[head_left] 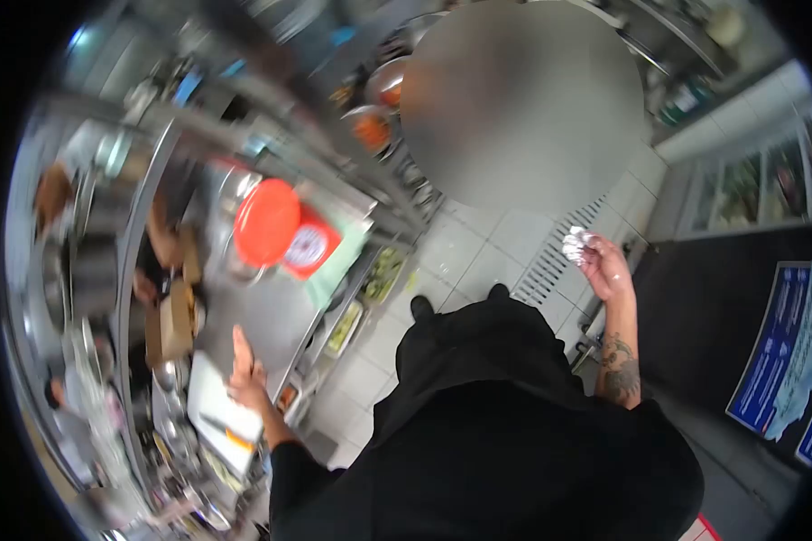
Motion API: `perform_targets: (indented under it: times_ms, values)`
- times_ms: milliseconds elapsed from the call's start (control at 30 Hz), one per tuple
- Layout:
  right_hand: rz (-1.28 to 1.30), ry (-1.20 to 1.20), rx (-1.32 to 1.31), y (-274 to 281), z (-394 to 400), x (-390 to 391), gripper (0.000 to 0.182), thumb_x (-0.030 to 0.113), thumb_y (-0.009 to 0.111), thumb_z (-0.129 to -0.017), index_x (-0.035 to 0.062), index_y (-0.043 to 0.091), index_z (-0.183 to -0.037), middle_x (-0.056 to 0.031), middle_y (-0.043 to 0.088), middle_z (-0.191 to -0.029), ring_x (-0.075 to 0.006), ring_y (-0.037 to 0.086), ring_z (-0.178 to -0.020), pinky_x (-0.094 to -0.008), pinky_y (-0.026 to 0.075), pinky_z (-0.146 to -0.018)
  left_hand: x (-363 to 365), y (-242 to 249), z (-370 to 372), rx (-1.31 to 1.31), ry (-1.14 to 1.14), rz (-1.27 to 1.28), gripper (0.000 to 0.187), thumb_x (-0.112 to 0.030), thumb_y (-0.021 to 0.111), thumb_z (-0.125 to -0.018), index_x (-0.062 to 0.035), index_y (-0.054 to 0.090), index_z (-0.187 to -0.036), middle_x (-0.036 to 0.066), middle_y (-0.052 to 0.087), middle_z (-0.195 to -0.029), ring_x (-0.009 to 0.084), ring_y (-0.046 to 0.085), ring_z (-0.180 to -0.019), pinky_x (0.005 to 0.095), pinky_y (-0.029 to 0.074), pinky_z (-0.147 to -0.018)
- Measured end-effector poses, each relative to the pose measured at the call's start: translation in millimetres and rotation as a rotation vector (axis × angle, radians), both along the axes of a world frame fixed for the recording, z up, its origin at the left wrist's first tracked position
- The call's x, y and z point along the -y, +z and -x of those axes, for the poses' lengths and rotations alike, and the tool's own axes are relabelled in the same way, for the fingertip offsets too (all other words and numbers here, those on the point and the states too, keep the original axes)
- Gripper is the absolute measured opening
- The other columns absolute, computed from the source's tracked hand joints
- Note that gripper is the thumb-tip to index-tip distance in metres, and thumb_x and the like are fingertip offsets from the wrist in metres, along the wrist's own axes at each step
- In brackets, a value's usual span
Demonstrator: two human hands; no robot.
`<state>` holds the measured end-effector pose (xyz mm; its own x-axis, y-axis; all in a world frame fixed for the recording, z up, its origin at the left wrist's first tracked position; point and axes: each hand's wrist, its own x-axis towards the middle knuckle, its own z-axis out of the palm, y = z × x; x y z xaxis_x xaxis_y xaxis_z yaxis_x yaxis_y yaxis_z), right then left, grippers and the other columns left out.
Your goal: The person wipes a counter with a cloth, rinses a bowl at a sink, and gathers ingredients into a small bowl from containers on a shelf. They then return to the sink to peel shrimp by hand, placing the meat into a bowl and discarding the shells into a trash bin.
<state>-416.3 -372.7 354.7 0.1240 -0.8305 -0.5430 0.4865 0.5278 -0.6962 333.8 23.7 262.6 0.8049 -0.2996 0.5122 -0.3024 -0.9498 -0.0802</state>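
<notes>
r hand [610, 270]: grip closed on crumpled foil [576, 244], foil-holding step. l hand [246, 380]: grip open, nr white board [211, 392], bench [244, 311].

Paved with pale tiles [461, 250], cut by a slotted drain [550, 261]. Lined on the left with a metal surface [257, 307] and steel frame [138, 214], bounded on the right by a dark panel [695, 311] with blue posters [763, 361], near glass panes [742, 191] and white-tiled wall [738, 115].

Blue poster [765, 347] on black panel [690, 311], grate [543, 269] in tiled floor [444, 248]
</notes>
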Motion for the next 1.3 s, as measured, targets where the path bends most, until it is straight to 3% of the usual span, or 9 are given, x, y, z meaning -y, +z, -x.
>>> perform_targets:
  times_ms: [67,167,300,467,667,767,800,1067,1300]
  values:
    - [-0.005,-0.108,0.005,6.2,51.3,-1.6,0.028,0.003,0.048,-0.092,-0.0111,0.054,-0.116,-0.0204,0.065,-0.106,-0.0287,0.068,-0.093,-0.0384,0.058,-0.085,29.7,17.6,73.2,-0.295,-0.057,0.351,0.066,-0.035,0.067,-0.081,-0.0019,0.044,-0.133,0.025,0.052,-0.119,0.0429,0.055,-0.108,0.0539,0.047,-0.087]
    - [-0.001,-0.246,0.02,-0.4,115.9,3.8,0.028,0.004,0.048,-0.093,-0.0115,0.054,-0.115,-0.0202,0.066,-0.105,-0.0286,0.068,-0.092,-0.0376,0.058,-0.085,75.3,-29.0,188.4,-0.103,0.018,0.218,0.06,-0.024,0.064,-0.083,-0.0012,0.042,-0.134,0.029,0.051,-0.116,0.0472,0.053,-0.103,0.0553,0.045,-0.086]
    - [0.025,-0.343,0.0,-20.4,183.1,54.5,0.03,0.005,0.048,-0.09,-0.0106,0.056,-0.114,-0.0185,0.067,-0.102,-0.0288,0.068,-0.091,-0.0371,0.056,-0.085,156.9,-80.0,326.1,-0.461,-0.119,0.075,0.059,-0.009,0.063,-0.078,-0.0026,0.043,-0.134,0.025,0.052,-0.112,0.0411,0.055,-0.102,0.0466,0.047,-0.086]
    - [0.111,-0.378,-0.009,-25.5,251.4,189.9,0.024,0.003,0.047,-0.092,-0.0098,0.057,-0.11,-0.017,0.067,-0.1,-0.0264,0.068,-0.089,-0.0367,0.058,-0.082,285.0,-131.2,391.5,-1.067,-0.487,0.274,0.05,0.0,0.057,-0.079,-0.0064,0.05,-0.127,0.012,0.065,-0.08,0.0264,0.064,-0.066,0.0381,0.051,-0.062]
    - [0.073,-0.39,-0.027,-26.1,314.7,369.3,0.026,0.004,0.047,-0.093,-0.0097,0.056,-0.113,-0.0172,0.067,-0.101,-0.0265,0.068,-0.09,-0.0364,0.058,-0.081,542.5,-123.2,503.8,-0.938,-0.847,-0.104,0.038,-0.004,0.053,-0.08,-0.0047,0.057,-0.117,0.013,0.065,-0.073,0.0307,0.063,-0.062,0.0405,0.051,-0.059]
    - [0.002,-0.462,-0.036,-17.4,349.7,441.9,0.026,0.005,0.048,-0.093,-0.0098,0.055,-0.114,-0.0182,0.066,-0.102,-0.0266,0.068,-0.089,-0.0353,0.058,-0.081,693.6,-183.2,550.5,-0.829,-1.222,-0.08,0.033,-0.005,0.055,-0.081,-0.0032,0.059,-0.114,0.016,0.066,-0.079,0.0371,0.064,-0.074,0.0459,0.051,-0.067]
    - [0.025,-0.489,-0.032,-8.0,364.9,470.0,0.026,0.006,0.049,-0.093,-0.0098,0.055,-0.113,-0.0182,0.067,-0.103,-0.027,0.068,-0.09,-0.0352,0.058,-0.081,769.3,-145.2,597.4,-1.249,-1.069,-0.091,0.035,-0.004,0.056,-0.08,-0.0048,0.059,-0.115,0.017,0.066,-0.082,0.037,0.064,-0.075,0.0438,0.051,-0.068]
    - [0.195,-0.645,-0.003,-1.4,469.3,653.6,0.027,0.008,0.049,-0.094,-0.0073,0.057,-0.116,-0.0176,0.067,-0.103,-0.0248,0.068,-0.092,-0.0351,0.058,-0.082,1231.3,-14.7,907.3,-1.401,-1.793,0.224,0.026,-0.006,0.06,-0.086,-0.0036,0.06,-0.112,0.017,0.067,-0.099,0.0312,0.068,-0.086,0.0354,0.055,-0.073]
    - [0.157,-0.749,0.039,-43.3,516.8,921.4,0.027,0.013,0.051,-0.097,-0.0063,0.057,-0.115,-0.0179,0.067,-0.102,-0.0263,0.069,-0.089,-0.0366,0.059,-0.08,1479.5,20.6,971.0,-1.275,-2.019,0.151,0.028,-0.005,0.061,-0.085,-0.0083,0.061,-0.113,0.014,0.066,-0.1,0.0272,0.067,-0.082,0.0369,0.055,-0.07]
